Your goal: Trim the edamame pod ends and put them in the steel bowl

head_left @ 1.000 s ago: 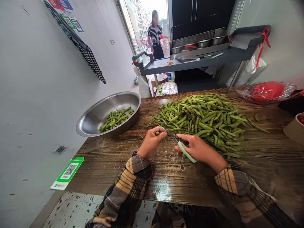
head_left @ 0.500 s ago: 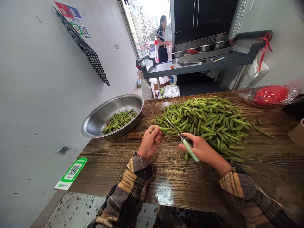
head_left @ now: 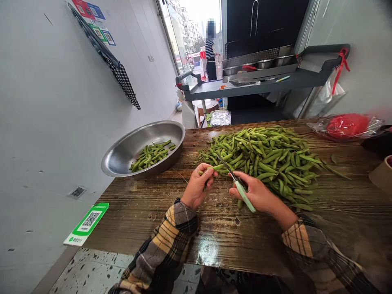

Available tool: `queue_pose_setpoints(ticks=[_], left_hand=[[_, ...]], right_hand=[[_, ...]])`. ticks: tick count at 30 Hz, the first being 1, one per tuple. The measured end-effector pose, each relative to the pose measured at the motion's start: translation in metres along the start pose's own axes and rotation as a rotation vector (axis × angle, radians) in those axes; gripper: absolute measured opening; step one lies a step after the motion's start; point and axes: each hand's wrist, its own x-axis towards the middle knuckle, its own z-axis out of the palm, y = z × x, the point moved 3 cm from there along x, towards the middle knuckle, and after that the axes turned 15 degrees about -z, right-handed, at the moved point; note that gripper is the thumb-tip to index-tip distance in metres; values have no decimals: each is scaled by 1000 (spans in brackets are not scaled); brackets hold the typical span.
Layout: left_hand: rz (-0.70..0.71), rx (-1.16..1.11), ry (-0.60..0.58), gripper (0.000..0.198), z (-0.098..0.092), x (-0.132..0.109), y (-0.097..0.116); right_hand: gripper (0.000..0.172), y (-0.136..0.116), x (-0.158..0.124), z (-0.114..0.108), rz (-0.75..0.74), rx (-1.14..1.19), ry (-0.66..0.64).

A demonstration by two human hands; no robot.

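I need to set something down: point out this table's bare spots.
Bare wood shows between the green sign and left sleeve, and nearer than the left hand and right hand, between left sleeve and right sleeve. Crowded: the far middle, under the bean pods, and far left, where the basin stands.

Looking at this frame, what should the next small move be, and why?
Probably guide the near pod between the scissors and snip its tip. The left hand pinches that pod in its fingers, pointing toward the blades, and the right hand holds the scissors by their pale green handle. Whether the blades are open is hard to tell.
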Motion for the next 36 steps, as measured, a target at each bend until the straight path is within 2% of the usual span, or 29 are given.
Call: queue_pose_setpoints(ticks=[6,13,15,17,20,22,24,27,29,31,34,36], left_hand=[[-3,-23,5,25,0,0,1],[-41,-111,75,23,-6,3,4],[-41,-124,94,20,-9,4,4],[-66,-133,87,20,-11,5,5],[-140,-105,6,22,-7,5,3],[-182,-1,-52,22,1,4,-1],[-184,220,-84,20,12,3,-8],[-20,715,-62,17,28,0,-19],[114,993,-3,16,34,0,-27],[194,1140,107,16,35,2,-32],[237,1217,282,21,32,7,-33],[232,1235,309,21,31,11,-34]], right_hand=[[54,2,0,1,-31,11,23],[49,7,0,7,-87,21,-65],[47,9,1,4,-84,54,-22],[49,10,1,-4,-52,103,75],[53,8,2,-16,-12,256,228],[55,8,2,-21,30,382,301],[57,7,2,-23,51,448,338],[56,7,3,-21,31,434,341],[53,8,4,-18,2,404,321],[51,10,4,-16,-21,379,304],[51,11,4,-13,-27,345,284],[51,11,4,-12,-28,324,274]])
